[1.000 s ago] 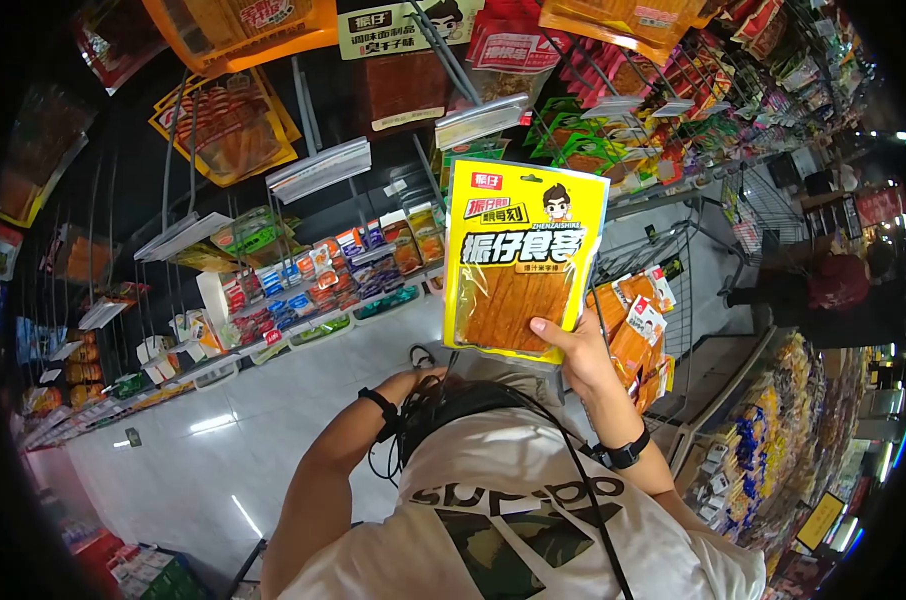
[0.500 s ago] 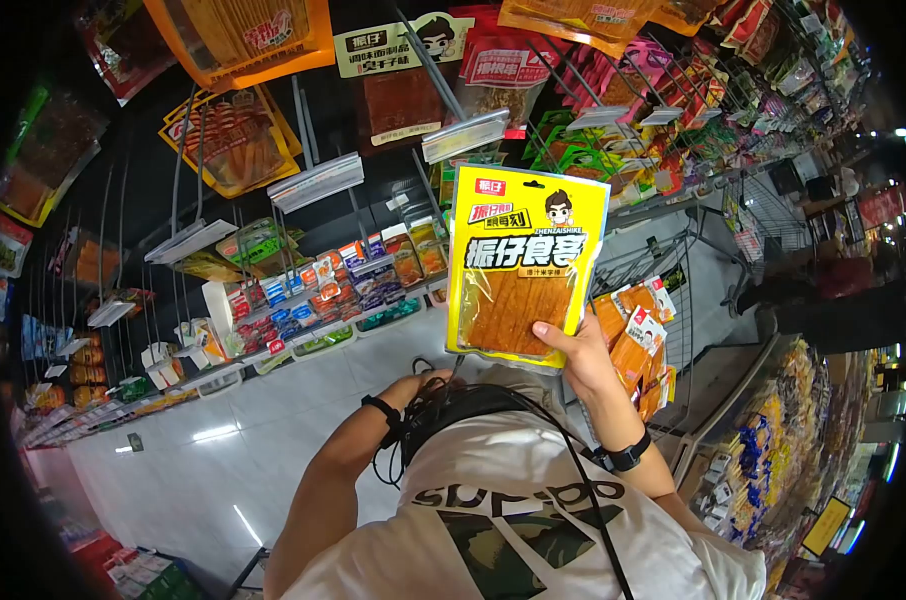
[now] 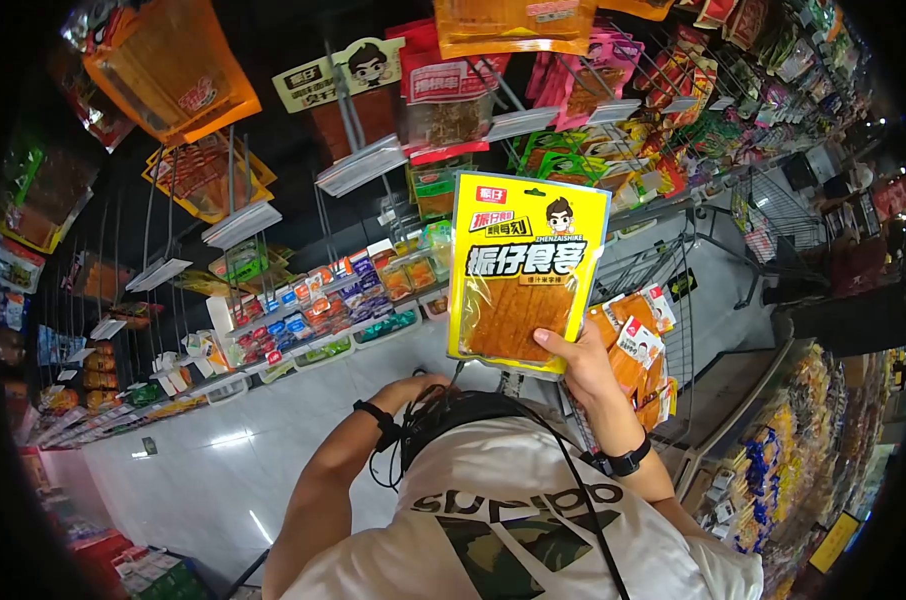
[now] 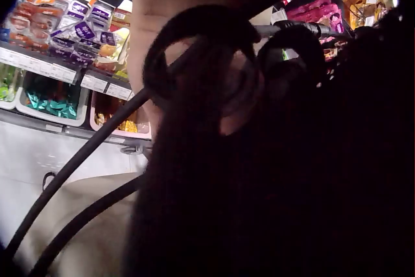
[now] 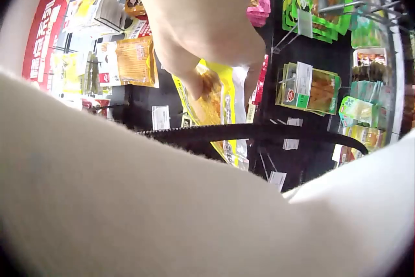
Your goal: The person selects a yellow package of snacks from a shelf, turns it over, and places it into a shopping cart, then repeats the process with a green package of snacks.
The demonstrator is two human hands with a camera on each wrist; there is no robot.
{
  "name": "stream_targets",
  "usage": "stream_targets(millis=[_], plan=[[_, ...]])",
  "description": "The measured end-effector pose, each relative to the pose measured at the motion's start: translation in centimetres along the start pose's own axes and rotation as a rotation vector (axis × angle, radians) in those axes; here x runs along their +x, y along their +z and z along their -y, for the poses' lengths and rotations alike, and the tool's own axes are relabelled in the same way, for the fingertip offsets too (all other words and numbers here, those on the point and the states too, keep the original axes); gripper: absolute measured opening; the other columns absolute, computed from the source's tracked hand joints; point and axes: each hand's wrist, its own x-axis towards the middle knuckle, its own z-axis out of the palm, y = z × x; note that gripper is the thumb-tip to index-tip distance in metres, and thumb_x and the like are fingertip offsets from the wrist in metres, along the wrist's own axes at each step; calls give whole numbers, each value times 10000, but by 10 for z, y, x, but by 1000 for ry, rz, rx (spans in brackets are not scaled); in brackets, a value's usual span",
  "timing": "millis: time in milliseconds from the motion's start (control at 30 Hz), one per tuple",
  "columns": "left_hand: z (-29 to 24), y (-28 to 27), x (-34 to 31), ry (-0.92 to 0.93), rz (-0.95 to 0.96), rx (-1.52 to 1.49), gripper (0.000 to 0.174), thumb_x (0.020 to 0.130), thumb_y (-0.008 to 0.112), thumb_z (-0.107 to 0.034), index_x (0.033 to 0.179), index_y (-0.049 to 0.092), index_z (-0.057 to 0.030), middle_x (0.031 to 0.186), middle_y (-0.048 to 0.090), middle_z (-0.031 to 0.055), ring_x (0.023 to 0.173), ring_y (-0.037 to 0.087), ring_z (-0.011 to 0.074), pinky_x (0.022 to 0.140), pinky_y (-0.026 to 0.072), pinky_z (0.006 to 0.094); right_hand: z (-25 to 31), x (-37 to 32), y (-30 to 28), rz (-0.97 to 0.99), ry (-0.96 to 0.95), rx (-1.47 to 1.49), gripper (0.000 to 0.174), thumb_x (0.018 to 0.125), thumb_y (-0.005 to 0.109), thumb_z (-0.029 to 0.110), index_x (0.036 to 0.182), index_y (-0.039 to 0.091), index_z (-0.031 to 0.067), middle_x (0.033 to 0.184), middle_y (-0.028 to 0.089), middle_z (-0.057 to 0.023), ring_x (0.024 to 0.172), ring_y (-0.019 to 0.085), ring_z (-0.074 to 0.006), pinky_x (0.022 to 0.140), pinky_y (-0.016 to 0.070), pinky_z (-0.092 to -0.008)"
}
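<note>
In the head view my right hand grips a yellow snack packet at its lower right corner, thumb over the clear window. The packet is upright, front facing me, with flat brown strips inside. The right wrist view shows the same hand from behind, with the packet partly hidden beyond it. My left hand is low at my waist beside a black bag. Its fingers are hidden there, and dark straps cross in front of it in the left wrist view.
Snack packs hang from hooks with price tags ahead of me. Below them is a shelf of small boxed packets. A wire cart holding several orange packs stands right of the packet. Bagged goods fill a display at right.
My head view has turned, so the hanging packs and shelf have shifted left in it. The yellow packet stays in my right hand at nearly the same spot.
</note>
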Motion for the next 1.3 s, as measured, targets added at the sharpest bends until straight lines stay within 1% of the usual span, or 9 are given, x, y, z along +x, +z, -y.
stream_targets(millis=[133,233,333,433,567,767,933,1067,1300], plan=[[-80,10,-25,73,-512,642,306,1001,601,-216,1208,661,0,1024,693,36,967,616,127,865,495,282,8,0,-30,15,5,35,341,873,726,32,1198,642,-30,1135,702,-75,995,653,-142,901,505,-310],[-123,13,-45,363,-769,573,357,996,616,-239,1253,637,8,1083,698,58,1024,627,141,924,488,279,16,0,-47,40,0,34,343,871,725,28,1200,643,-30,1132,702,-73,996,651,-141,902,504,-309],[-195,63,-67,443,-827,316,408,997,616,-232,1314,590,22,1148,688,103,1084,620,158,991,465,300,23,1,-58,55,0,43,338,868,729,30,1191,650,-31,1121,705,-69,987,651,-138,898,503,-306],[-268,140,-76,541,-801,238,448,986,625,-196,1368,541,22,1211,663,117,1093,612,157,1003,459,321,27,-1,-63,74,-20,9,311,859,743,41,1153,672,-31,1087,713,-61,955,652,-127,873,510,-298],[-285,173,-70,762,-526,311,496,934,660,-66,1400,504,1,1281,627,78,1125,611,164,1005,465,331,37,5,-81,166,-14,-140,321,842,756,40,1141,675,-44,1077,718,-69,933,663,-134,861,525,-301],[-289,210,-36,736,-715,79,586,819,720,105,1352,506,-10,1226,645,72,1099,630,160,917,522,313,55,4,-81,304,-36,-232,382,851,769,107,1187,659,-37,1098,707,-71,974,649,-143,876,518,-307],[-279,210,-21,717,-876,71,540,816,746,44,1300,510,-2,1198,654,103,1063,655,183,892,538,312,43,-3,-91,349,-124,-417,414,880,766,236,1187,654,-20,1090,704,-78,1000,614,-129,869,504,-310],[-282,204,-6,738,-848,56,552,818,756,8,1307,500,10,1207,653,103,1076,650,184,950,509,324,-10,-8,-129,356,-119,-180,424,917,720,139,1300,595,5,1088,693,-33,963,626,-94,827,508,-264],[-312,218,52,510,-568,222,543,862,710,24,1349,472,-7,1223,644,88,1087,630,156,951,489,299,-14,-47,-191,28,-44,-78,239,925,706,155,1129,686,32,966,693,-7,874,618,-75,777,486,-247]])
